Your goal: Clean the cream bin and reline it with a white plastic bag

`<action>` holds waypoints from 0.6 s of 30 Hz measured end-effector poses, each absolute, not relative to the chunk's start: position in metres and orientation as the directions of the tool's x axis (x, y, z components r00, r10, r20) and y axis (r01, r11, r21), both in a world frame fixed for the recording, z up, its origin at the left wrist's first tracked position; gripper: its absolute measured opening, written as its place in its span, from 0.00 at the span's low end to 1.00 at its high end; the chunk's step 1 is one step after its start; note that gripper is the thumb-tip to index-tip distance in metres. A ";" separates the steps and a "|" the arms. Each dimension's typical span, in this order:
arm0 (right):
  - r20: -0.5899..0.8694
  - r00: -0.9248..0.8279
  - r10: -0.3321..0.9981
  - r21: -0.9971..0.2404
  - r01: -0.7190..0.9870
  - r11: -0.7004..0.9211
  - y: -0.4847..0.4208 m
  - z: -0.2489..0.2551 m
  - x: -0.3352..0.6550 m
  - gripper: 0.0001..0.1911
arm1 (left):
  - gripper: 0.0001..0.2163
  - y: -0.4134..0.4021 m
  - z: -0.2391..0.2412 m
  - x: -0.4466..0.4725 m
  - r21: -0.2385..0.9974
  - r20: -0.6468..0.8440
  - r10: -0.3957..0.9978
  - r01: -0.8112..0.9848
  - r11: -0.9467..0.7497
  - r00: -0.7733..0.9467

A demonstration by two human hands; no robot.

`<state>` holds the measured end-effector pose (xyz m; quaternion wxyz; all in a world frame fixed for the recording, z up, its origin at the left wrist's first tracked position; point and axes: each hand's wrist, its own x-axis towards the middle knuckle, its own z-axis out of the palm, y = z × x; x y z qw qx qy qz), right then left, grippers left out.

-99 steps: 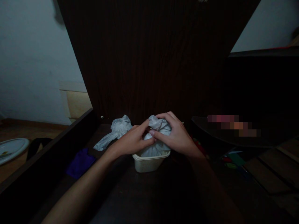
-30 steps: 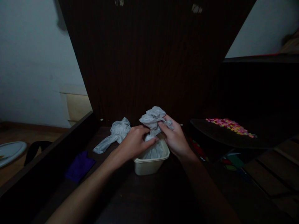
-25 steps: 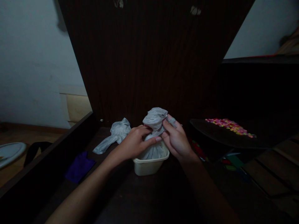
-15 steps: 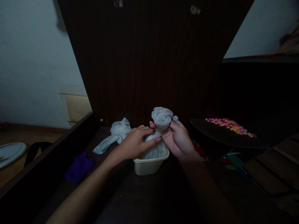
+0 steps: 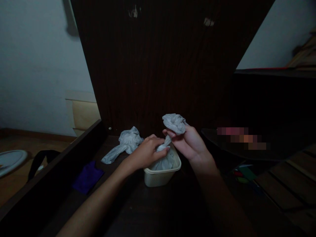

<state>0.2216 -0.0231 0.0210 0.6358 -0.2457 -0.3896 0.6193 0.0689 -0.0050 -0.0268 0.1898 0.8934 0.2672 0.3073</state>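
A whitish plastic bag (image 5: 164,163) sits partly inside a small cream plastic container (image 5: 160,179), its neck twisted and drawn upward. My left hand (image 5: 148,152) grips the lower part of that neck, just over the container's rim. Higher up and to the right, my right hand (image 5: 189,141) holds the bunched top of the bag, its fingers curled beneath the crumpled end. Left of the container lies a second whitish plastic bag (image 5: 129,141), knotted, with a loose tail pointing toward me.
A purple cloth (image 5: 88,177) lies on the dark wooden surface at left, beside a raised side board (image 5: 51,177). A tall dark panel (image 5: 158,65) stands behind. On the right are a dark curved shelf (image 5: 207,138) and small green and red items (image 5: 243,174).
My right hand has shifted its hold up under the bunched top. The bag's neck now looks thinner and more tightly twisted. The view has moved slightly.
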 end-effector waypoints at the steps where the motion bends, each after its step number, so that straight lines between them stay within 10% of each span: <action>1: 0.194 -0.081 0.978 -0.803 -0.586 0.110 -0.023 0.024 0.221 0.14 | 0.10 -0.005 -0.026 0.068 0.519 0.443 0.606 0.362 -0.774 0.661; 8: 0.249 -0.021 0.968 -0.806 -0.559 0.195 -0.027 0.037 0.223 0.14 | 0.22 0.001 -0.030 0.063 0.684 0.409 0.674 0.282 -0.673 0.615; 18: 0.238 0.039 0.970 -0.780 -0.587 0.215 -0.031 0.054 0.230 0.19 | 0.03 0.002 -0.031 0.067 0.593 0.355 0.692 0.421 -0.686 0.628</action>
